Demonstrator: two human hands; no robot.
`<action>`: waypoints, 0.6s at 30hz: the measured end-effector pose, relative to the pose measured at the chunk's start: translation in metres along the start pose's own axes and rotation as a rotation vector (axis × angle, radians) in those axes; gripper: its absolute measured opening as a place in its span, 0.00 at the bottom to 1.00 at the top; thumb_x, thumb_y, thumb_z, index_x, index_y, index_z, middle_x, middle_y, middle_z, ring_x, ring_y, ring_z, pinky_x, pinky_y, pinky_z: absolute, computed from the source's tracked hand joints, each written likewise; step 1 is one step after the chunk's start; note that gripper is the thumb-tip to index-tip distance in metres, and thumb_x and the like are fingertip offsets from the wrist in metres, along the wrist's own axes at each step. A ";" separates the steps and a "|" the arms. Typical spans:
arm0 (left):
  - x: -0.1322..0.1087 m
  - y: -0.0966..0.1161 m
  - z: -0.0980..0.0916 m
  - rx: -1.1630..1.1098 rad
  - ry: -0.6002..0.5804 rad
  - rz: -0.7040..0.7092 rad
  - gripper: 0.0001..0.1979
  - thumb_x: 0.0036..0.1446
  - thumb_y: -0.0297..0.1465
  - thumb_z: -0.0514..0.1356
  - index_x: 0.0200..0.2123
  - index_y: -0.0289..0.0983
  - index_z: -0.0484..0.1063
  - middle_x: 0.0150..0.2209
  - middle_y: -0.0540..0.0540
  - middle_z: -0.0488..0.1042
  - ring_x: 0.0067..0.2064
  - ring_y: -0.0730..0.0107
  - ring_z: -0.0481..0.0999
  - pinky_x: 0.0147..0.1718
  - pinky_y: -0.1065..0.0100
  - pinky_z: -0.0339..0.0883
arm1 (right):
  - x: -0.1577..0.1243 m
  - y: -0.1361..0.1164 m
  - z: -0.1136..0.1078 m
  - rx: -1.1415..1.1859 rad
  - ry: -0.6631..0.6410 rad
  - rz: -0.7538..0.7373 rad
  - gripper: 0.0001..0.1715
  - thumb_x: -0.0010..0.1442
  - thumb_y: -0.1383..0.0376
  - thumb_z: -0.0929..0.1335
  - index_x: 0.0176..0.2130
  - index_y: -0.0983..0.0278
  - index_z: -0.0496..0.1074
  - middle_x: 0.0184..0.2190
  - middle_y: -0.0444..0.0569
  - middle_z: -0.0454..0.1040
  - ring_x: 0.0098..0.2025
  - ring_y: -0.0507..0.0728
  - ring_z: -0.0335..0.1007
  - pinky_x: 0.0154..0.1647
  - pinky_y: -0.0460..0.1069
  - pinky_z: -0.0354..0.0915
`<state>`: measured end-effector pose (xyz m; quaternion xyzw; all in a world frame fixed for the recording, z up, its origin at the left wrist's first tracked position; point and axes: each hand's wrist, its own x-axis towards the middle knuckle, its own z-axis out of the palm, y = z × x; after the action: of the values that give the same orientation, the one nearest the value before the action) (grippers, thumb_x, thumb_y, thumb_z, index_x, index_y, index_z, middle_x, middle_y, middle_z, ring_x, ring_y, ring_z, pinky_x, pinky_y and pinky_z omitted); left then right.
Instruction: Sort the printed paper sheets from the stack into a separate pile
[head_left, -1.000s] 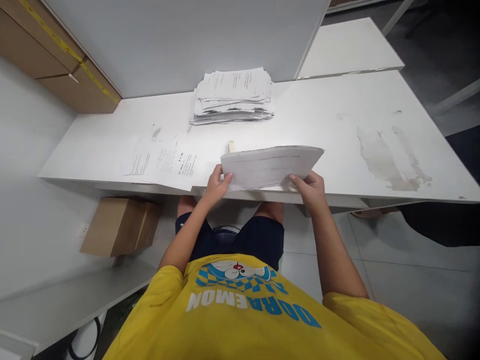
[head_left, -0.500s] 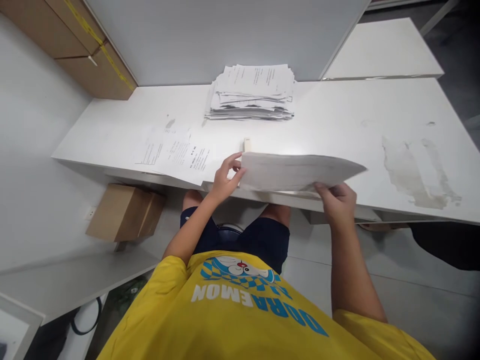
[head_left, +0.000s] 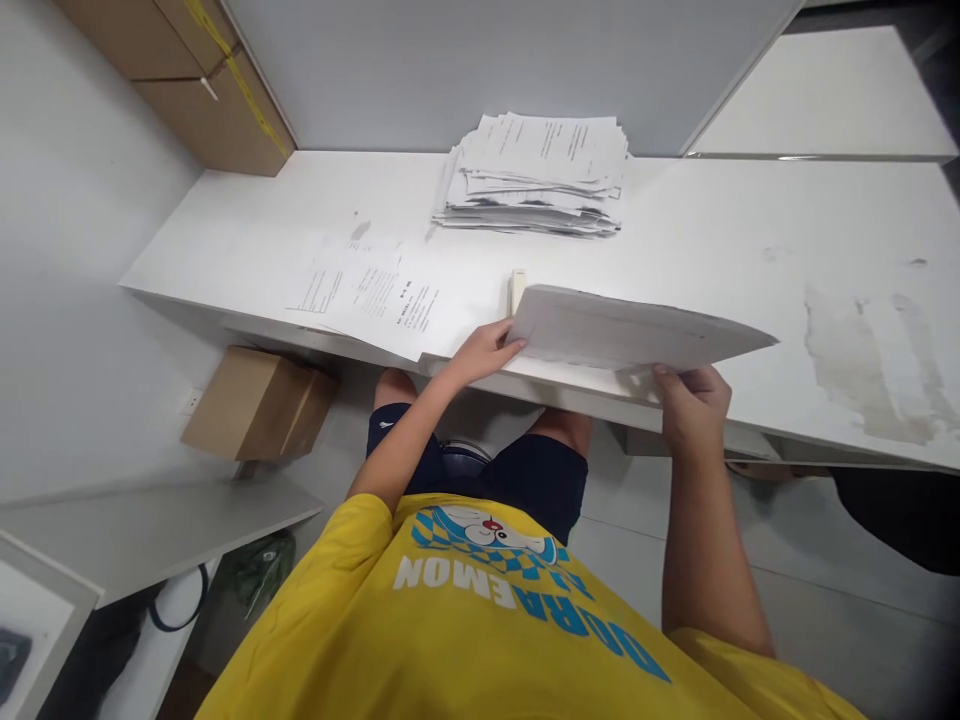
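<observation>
Between my hands a sheaf of paper (head_left: pixel 600 325) is held tilted up above the desk's front edge, its near face almost blank. My left hand (head_left: pixel 487 352) pinches its left end between thumb and fingers. At the lower right edge, my right hand (head_left: pixel 694 400) grips it with the thumb on the near side. A small cream-coloured stick-shaped object (head_left: pixel 518 288) lies just behind the sheaf's left end, partly hidden by it; its kind I cannot make out. Printed sheets (head_left: pixel 375 298) lie flat on the desk to the left of my left hand.
A thick stack of printed papers (head_left: pixel 536 180) sits at the back of the white desk (head_left: pixel 697 230), against a grey panel (head_left: pixel 480 70). Cardboard boxes (head_left: pixel 202 120) stand at the back left, another cardboard box (head_left: pixel 251 405) below the desk. A brownish stained patch (head_left: pixel 862 370) marks the right side.
The view has shifted slightly, so the desk things appear further right. My left hand has come over the desk edge, and the sheaf's left end is raised, uncovering more of the cream object.
</observation>
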<state>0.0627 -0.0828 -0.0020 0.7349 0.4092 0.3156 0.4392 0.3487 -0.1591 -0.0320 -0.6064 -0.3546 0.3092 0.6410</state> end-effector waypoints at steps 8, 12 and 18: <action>-0.009 -0.002 -0.001 -0.011 0.060 0.038 0.25 0.64 0.52 0.56 0.44 0.37 0.77 0.42 0.43 0.79 0.45 0.60 0.77 0.43 0.63 0.71 | -0.012 -0.015 0.003 -0.013 0.080 -0.030 0.14 0.39 0.59 0.75 0.27 0.64 0.76 0.28 0.45 0.77 0.35 0.56 0.71 0.46 0.55 0.69; -0.009 -0.003 -0.002 -0.042 0.014 0.078 0.27 0.63 0.55 0.55 0.40 0.37 0.77 0.43 0.42 0.79 0.47 0.58 0.77 0.45 0.61 0.71 | -0.019 -0.021 0.001 -0.058 0.102 -0.024 0.13 0.39 0.61 0.75 0.28 0.64 0.77 0.27 0.45 0.77 0.32 0.55 0.70 0.40 0.53 0.68; -0.009 -0.007 -0.001 -0.057 0.085 0.078 0.30 0.61 0.58 0.54 0.42 0.37 0.77 0.42 0.41 0.79 0.45 0.60 0.77 0.43 0.62 0.70 | -0.021 -0.020 -0.002 -0.003 0.046 -0.108 0.12 0.44 0.61 0.75 0.31 0.64 0.80 0.30 0.46 0.78 0.36 0.55 0.72 0.42 0.51 0.67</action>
<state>0.0549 -0.0884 -0.0090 0.7233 0.3894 0.3748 0.4298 0.3379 -0.1794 -0.0135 -0.5942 -0.3725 0.2595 0.6639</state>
